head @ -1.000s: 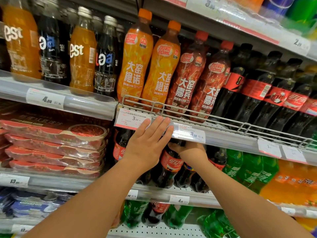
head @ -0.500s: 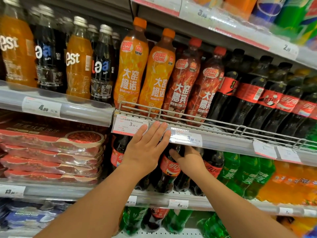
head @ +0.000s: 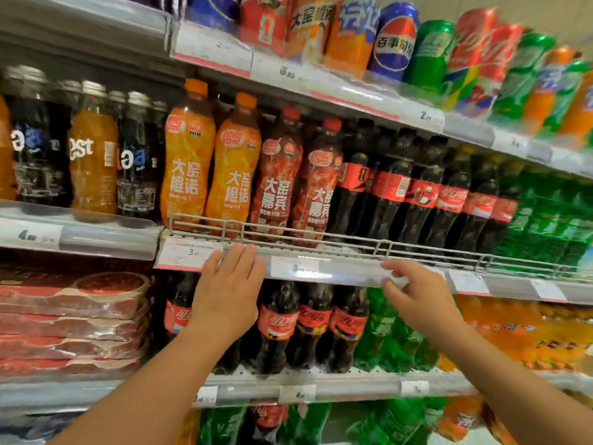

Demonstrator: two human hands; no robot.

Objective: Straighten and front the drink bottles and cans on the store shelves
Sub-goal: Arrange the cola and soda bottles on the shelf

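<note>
Far left, stacked red foil-wrapped packs (head: 73, 313) fill the lower bay. The left hand (head: 226, 297) stays flat, fingers straight, against the clear plastic price rail (head: 346, 271) under the tall orange-juice bottles (head: 210, 171). The right hand (head: 417, 297) has come out from among the dark cola bottles with red labels (head: 308, 326) and now hovers at the rail, fingers loosely curled, holding nothing. That row looks fronted; a shelf further up is probably next.

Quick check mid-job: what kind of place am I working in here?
Most likely a shop's drinks aisle: tiered metal shelves packed with rows of dark cola bottles with red labels, printed price tags in clear strips, and colourful drink cans on top.
</note>
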